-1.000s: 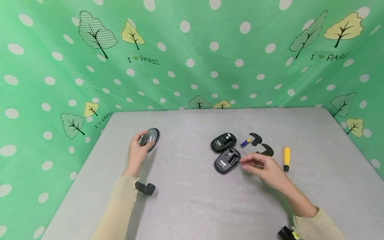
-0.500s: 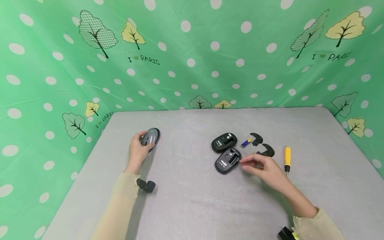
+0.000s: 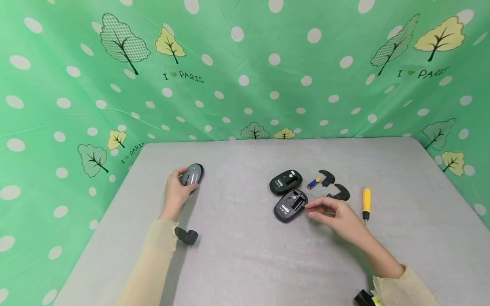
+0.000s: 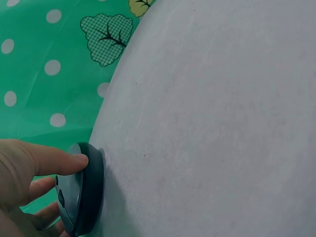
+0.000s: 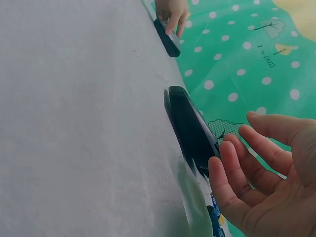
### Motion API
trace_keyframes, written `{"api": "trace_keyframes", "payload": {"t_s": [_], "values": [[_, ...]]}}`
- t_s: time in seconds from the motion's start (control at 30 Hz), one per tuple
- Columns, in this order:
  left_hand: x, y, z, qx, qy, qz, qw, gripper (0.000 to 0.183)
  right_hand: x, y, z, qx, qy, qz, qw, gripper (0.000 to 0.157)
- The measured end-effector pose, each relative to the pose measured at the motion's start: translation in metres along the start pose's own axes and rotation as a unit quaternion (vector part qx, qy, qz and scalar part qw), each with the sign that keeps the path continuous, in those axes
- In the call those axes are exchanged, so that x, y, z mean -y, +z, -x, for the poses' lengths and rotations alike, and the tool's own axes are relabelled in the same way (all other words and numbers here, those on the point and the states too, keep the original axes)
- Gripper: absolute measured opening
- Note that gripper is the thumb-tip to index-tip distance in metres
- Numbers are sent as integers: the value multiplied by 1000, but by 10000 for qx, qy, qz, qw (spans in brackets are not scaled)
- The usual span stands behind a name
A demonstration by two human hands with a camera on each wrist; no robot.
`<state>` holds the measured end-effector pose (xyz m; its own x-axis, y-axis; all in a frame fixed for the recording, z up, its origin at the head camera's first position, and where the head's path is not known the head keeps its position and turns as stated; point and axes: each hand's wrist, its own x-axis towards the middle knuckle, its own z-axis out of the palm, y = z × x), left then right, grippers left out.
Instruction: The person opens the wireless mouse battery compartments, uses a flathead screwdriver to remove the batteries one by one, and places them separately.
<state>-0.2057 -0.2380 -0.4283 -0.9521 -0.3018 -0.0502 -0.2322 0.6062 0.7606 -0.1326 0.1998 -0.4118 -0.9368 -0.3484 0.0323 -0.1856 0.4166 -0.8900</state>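
Observation:
On the left side of the table my left hand [image 3: 176,191] grips a grey computer mouse [image 3: 194,173], thumb on one side and fingers on the other. The left wrist view shows the thumb pressed on the edge of this mouse [image 4: 91,192]. My right hand [image 3: 338,216] holds nothing; its fingers are loosely bent, with the fingertips right at the side of an upturned black mouse [image 3: 285,209] whose battery bay is uncovered. Behind that lies another upturned black mouse [image 3: 282,182], its bay also uncovered.
A blue battery [image 3: 313,183] and two black mouse covers [image 3: 327,177] lie beyond my right hand. Part of another blue item shows beside the nearer cover [image 3: 342,192]. A yellow-handled screwdriver [image 3: 366,200] is at the right. Green cloth [image 3: 245,97] hangs behind the grey table [image 3: 237,255].

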Motion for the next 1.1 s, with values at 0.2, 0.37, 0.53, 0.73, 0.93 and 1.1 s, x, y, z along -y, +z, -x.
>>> {"api": "trace_keyframes", "payload": {"t_s": [0.2, 0.37, 0.53, 0.73, 0.93, 1.1], "values": [[1, 1, 0, -65, 0, 45, 10000, 66, -1, 1, 0, -14, 12, -24, 10000, 22], [4, 0, -1, -128, -6, 72, 9999, 64, -1, 1, 1, -20, 44, 4, 10000, 23], [4, -1, 1, -136, -48, 82, 9999, 63, 0, 2, 1, -36, 3, 9, 10000, 22], [3, -2, 4, -108, -87, 195, 9997, 63, 1, 3, 1, -23, -38, -16, 10000, 23], [-1, -3, 9, 2, -90, 526, 9986, 63, 4, 3, 1, -38, -16, -36, 10000, 22], [-13, -4, 15, 332, -98, 1063, 9937, 64, 6, 4, 1, -46, -25, -30, 10000, 22]]}}
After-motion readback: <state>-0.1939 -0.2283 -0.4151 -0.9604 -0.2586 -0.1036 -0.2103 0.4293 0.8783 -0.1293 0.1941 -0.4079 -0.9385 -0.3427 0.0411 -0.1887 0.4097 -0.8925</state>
